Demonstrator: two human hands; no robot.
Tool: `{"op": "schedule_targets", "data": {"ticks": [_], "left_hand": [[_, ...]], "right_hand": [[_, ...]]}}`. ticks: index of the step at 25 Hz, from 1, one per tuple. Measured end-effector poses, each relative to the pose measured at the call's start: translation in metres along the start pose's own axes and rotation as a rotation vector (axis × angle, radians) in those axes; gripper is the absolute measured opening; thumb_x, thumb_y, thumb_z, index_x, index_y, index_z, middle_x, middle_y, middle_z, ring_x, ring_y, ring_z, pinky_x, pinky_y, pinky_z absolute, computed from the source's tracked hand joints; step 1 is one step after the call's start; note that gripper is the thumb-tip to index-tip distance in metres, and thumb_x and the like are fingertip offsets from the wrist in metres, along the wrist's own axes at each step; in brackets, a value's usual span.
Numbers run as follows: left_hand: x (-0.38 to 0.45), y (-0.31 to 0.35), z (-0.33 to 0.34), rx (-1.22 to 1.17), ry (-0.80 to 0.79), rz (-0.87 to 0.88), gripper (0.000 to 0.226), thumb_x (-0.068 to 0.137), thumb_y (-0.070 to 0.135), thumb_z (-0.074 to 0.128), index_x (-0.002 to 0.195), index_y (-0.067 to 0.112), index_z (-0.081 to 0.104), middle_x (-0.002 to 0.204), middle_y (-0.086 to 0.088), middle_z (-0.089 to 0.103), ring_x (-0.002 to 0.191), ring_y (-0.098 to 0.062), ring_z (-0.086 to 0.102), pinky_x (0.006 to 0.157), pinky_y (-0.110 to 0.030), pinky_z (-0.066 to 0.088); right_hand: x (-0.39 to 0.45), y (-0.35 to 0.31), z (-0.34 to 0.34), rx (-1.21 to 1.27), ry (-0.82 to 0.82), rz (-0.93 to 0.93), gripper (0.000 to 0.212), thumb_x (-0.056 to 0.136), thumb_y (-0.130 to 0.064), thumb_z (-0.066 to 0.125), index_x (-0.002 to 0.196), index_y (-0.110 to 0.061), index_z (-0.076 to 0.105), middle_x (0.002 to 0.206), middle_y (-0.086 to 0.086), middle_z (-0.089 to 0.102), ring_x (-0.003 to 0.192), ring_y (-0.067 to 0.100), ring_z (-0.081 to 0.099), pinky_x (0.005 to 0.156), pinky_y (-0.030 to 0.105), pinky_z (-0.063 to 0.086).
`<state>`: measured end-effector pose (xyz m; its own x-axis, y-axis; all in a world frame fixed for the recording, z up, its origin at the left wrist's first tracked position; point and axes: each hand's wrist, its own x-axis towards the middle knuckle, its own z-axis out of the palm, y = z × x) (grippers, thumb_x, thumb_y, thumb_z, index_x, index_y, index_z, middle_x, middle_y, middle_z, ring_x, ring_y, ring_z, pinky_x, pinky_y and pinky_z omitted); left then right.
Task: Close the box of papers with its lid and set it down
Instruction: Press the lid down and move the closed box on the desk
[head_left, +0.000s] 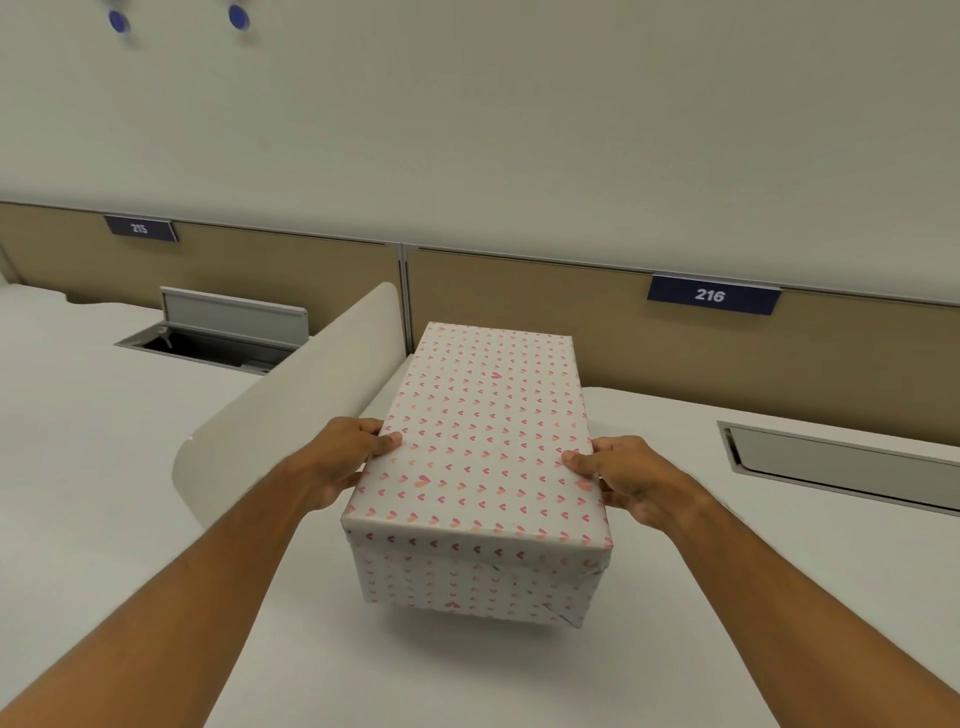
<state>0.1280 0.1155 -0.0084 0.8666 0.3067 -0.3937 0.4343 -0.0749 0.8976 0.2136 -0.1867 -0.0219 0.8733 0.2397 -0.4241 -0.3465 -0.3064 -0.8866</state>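
between both hands (358, 457), the lidded box (478, 467)

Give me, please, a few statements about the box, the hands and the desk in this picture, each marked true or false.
1. The lid sits on the box. True.
2. Only one hand holds the box. False: the left hand and the right hand grip its two long sides.
3. The wrapping has a blue star pattern. False: it shows small pink and orange hearts.
4. The number plate behind the box reads 216. True.
5. Loose papers lie on the desk. False: none are visible there.
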Motion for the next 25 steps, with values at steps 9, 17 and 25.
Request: {"op": "schedule_targets", "data": {"ticks": [9, 17, 25], "left_hand": [[0.086, 0.007, -0.064, 0.128, -0.015, -0.025, 0.034, 0.095, 0.025, 0.056, 0.124, 0.008, 0.06, 0.115, -0.011, 0.07, 0.098, -0.036, 0.069, 0.095, -0.054, 0.053], [0.132, 0.018, -0.094, 0.22, 0.037, -0.037, 0.035, 0.097, 0.028, 0.052, 0.129, 0.015, 0.055, 0.114, -0.009, 0.067, 0.096, -0.034, 0.067, 0.092, -0.053, 0.054], [0.146, 0.025, -0.1, 0.365, 0.104, -0.039, 0.043, 0.098, 0.031, 0.049, 0.138, 0.018, 0.048, 0.125, -0.009, 0.062, 0.102, -0.034, 0.064, 0.094, -0.052, 0.052]], "right_hand": [[0.07, -0.028, 0.072, 0.053, 0.023, -0.011, 0.034, 0.088, -0.022, 0.071, 0.116, -0.005, 0.063, 0.113, 0.008, 0.073, 0.097, 0.027, 0.071, 0.076, 0.036, 0.059], [0.112, -0.046, 0.109, 0.076, 0.045, -0.034, 0.036, 0.087, -0.022, 0.073, 0.118, -0.008, 0.062, 0.115, 0.006, 0.073, 0.095, 0.025, 0.072, 0.079, 0.038, 0.06], [0.123, -0.048, 0.119, 0.09, 0.059, -0.028, 0.039, 0.083, -0.024, 0.076, 0.116, -0.009, 0.063, 0.113, 0.005, 0.074, 0.092, 0.024, 0.074, 0.082, 0.041, 0.061]]}}
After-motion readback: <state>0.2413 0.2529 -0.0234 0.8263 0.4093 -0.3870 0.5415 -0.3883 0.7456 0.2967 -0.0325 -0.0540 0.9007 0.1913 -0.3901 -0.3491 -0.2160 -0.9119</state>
